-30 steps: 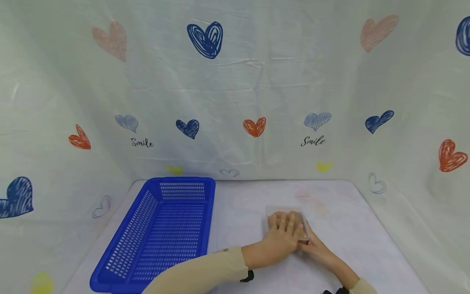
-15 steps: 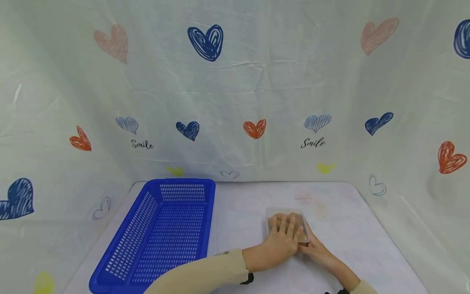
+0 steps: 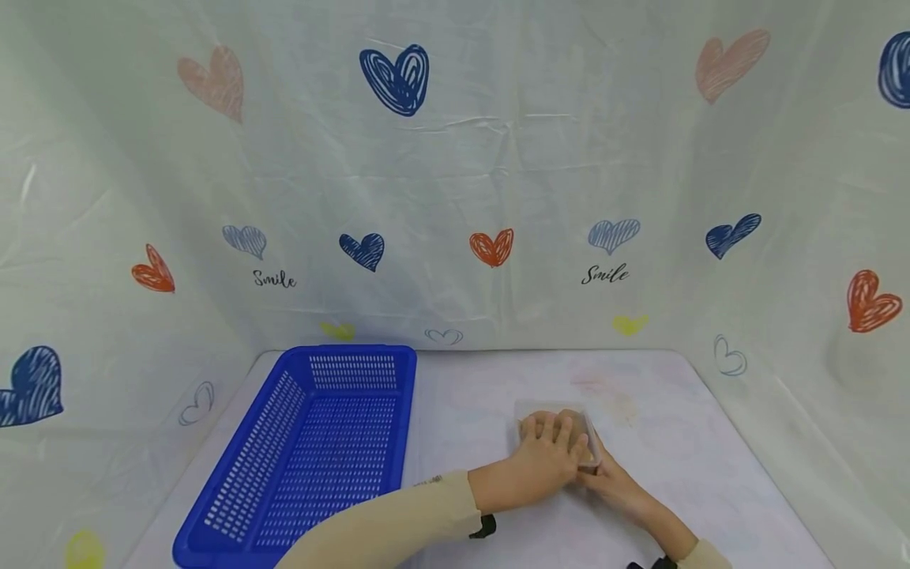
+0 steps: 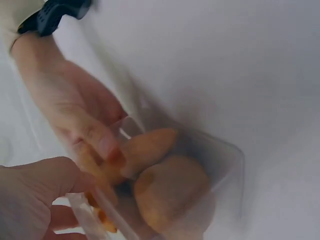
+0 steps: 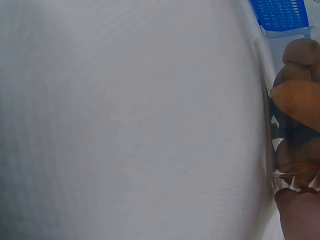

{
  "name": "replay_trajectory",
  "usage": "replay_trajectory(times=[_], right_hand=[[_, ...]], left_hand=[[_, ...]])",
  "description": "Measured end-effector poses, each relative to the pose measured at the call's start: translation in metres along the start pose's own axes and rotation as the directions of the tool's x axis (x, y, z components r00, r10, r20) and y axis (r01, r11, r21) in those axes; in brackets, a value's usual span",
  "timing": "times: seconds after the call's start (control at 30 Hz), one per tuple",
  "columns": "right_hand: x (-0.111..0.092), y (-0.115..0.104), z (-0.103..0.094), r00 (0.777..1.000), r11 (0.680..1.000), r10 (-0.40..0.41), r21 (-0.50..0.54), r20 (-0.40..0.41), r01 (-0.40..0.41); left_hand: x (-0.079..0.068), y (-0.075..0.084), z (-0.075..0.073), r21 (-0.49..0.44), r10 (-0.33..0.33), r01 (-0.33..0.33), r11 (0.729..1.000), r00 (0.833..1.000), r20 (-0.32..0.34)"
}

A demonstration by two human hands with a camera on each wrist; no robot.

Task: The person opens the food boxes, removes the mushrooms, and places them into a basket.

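Note:
A clear plastic box (image 3: 528,408) filled with rounded, orange-brown items (image 4: 172,192) rests on the table, right of the middle. Some items are potato-like and others elongated; their exact kind cannot be told. My left hand (image 3: 543,466) lies over the box with bent fingers. In the left wrist view its thumb (image 4: 65,175) is on the near rim, with other fingers below. My right hand (image 3: 617,484) grips the near right corner, its thumb (image 4: 102,140) against the box in the left wrist view. The right wrist view shows only a fingertip (image 5: 300,212) by the box.
A blue perforated basket (image 3: 408,395) stands on the left of the white-covered table (image 3: 462,419), partly behind the left sleeve (image 3: 398,521). A white curtain (image 3: 441,174) printed with hearts hangs behind and at both sides.
The left hand's fingers have bent more over the box, and its wrist sits slightly higher. The right hand and the box have stayed in place.

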State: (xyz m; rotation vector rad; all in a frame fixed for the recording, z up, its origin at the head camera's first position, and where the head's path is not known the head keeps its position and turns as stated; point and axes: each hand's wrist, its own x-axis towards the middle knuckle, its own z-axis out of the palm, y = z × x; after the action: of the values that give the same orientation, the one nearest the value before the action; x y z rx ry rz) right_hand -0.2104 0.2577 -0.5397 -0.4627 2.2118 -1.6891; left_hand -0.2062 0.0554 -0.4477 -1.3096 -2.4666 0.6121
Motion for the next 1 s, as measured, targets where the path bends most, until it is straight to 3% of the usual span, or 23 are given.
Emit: replay_trajectory(times=[0.13, 0.27, 0.4, 0.53, 0.63, 0.77, 0.93, 1.0], right_hand=[[0.001, 0.0, 0.0, 1.0, 1.0, 0.0, 0.015, -0.002, 0.0], [0.003, 0.0, 0.001, 1.0, 0.999, 0.018, 0.033, 0.005, -0.019], [0.004, 0.0, 0.003, 0.999, 0.999, 0.035, 0.017, -0.006, -0.034], [0.004, -0.001, 0.005, 0.997, 0.998, 0.063, 0.017, -0.047, -0.062], [0.005, -0.001, 0.005, 0.996, 0.998, 0.061, 0.036, -0.058, -0.059], [0.008, -0.001, 0.005, 0.996, 0.999, 0.039, 0.03, -0.075, -0.036], [0.01, -0.002, 0.007, 0.995, 1.0, 0.013, 0.022, -0.102, -0.011], [0.009, -0.003, 0.007, 0.995, 1.0, 0.007, 0.024, -0.103, -0.005]], left_hand=[[0.003, -0.01, -0.007, -0.106, -0.002, 0.008, 0.994, 0.998, 0.058], [0.006, -0.024, -0.011, -0.181, 0.046, -0.036, 0.983, 0.997, 0.054], [0.009, -0.039, -0.015, -0.342, 0.101, -0.077, 0.937, 0.994, 0.052], [0.013, -0.054, -0.015, -0.576, 0.1, -0.046, 0.816, 0.993, 0.063], [0.015, -0.064, -0.012, -0.709, 0.088, 0.0, 0.706, 0.992, 0.088], [0.016, -0.079, -0.011, -0.809, 0.058, 0.057, 0.585, 0.992, 0.112], [0.017, -0.096, -0.006, -0.885, 0.005, 0.064, 0.46, 0.997, 0.075], [0.018, -0.102, 0.001, -0.924, -0.03, 0.053, 0.379, 0.999, 0.045]])
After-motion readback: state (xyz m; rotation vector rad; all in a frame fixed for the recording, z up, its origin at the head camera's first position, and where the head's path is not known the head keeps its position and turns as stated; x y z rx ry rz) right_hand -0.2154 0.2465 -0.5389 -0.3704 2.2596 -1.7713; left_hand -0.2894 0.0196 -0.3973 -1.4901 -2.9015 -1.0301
